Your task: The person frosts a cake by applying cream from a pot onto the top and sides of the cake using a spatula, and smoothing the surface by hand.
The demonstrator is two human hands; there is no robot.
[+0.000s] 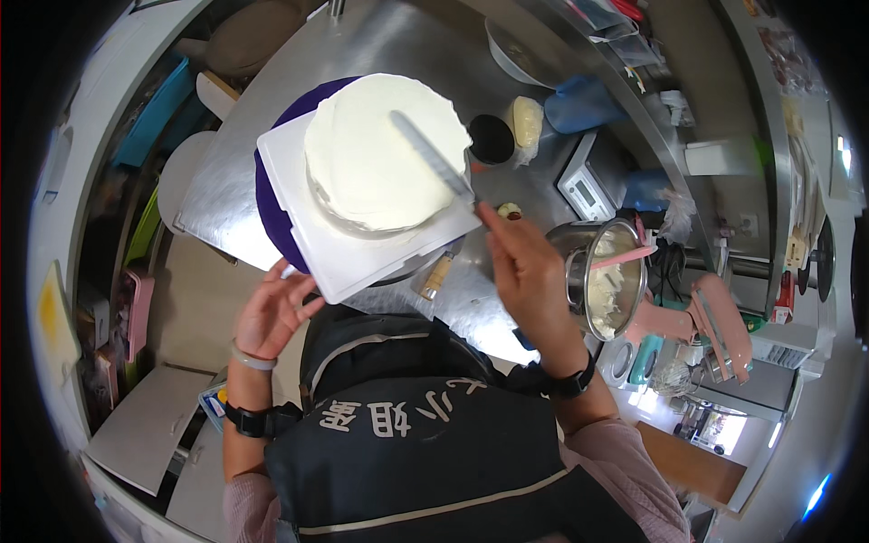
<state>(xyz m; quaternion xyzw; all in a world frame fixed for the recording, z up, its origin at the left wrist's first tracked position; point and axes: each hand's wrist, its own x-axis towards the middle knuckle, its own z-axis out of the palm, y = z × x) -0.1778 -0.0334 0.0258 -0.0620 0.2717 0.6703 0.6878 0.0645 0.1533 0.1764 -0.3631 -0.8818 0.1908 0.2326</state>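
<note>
A round cake (366,156) coated in white cream sits on a square white board (285,156). Beneath the board shows the purple top of a cake turntable (268,217). My right hand (526,285) grips the handle of an icing spatula (428,153), whose long metal blade lies across the right part of the cake's top. From this angle, whether the blade presses on the cream is hard to tell. My left hand (275,315) is palm up with fingers spread, at the turntable's near-left edge by the board's corner; I cannot tell if its fingertips touch.
Right of my right hand, a steel mixing bowl (577,237) holds white cream and a pink spatula (621,258). A pink stand mixer (679,319) stands beyond. Farther back are a digital scale (587,193), a black round container (491,139) and a wrapped pale block (527,125). A wooden-handled tool (438,275) lies near the turntable.
</note>
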